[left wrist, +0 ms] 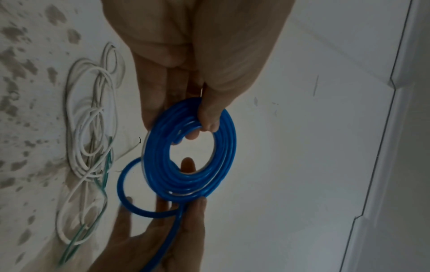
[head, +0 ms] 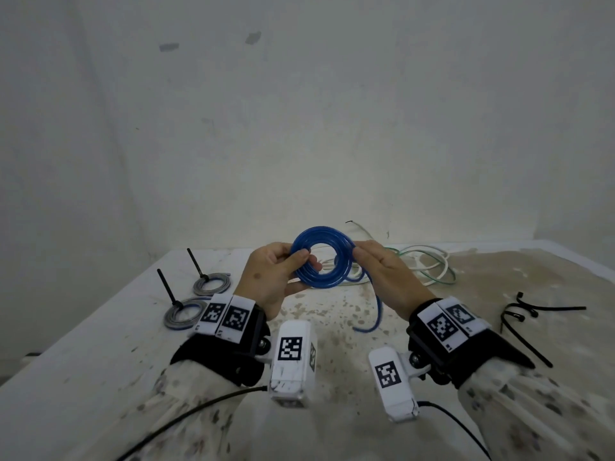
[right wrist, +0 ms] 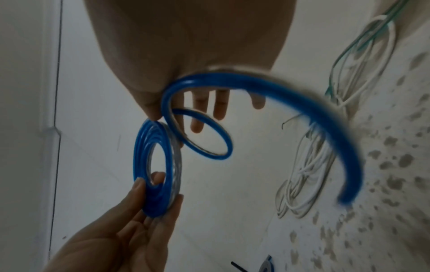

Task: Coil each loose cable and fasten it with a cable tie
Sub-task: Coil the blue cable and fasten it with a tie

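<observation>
Left hand [head: 271, 277]: thumb across the turns, fingers behind, pinching the blue coil [head: 322, 260] so it can't spring open.
Right hand [head: 387, 272]: fingers straight, thumb pinching the coil's far edge, feeding the loose tail [head: 372, 304].
Coil: held above the table [head: 100, 347].
Cable ties [head: 525, 316]: near my right, untouched.

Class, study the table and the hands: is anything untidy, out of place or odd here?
Mostly orderly. The blue cable is only partly coiled: its tail hangs loose towards the table. Behind it, white and green cables lie tangled. The tabletop is blotched with brown stains. Two grey coils are already tied.
</observation>
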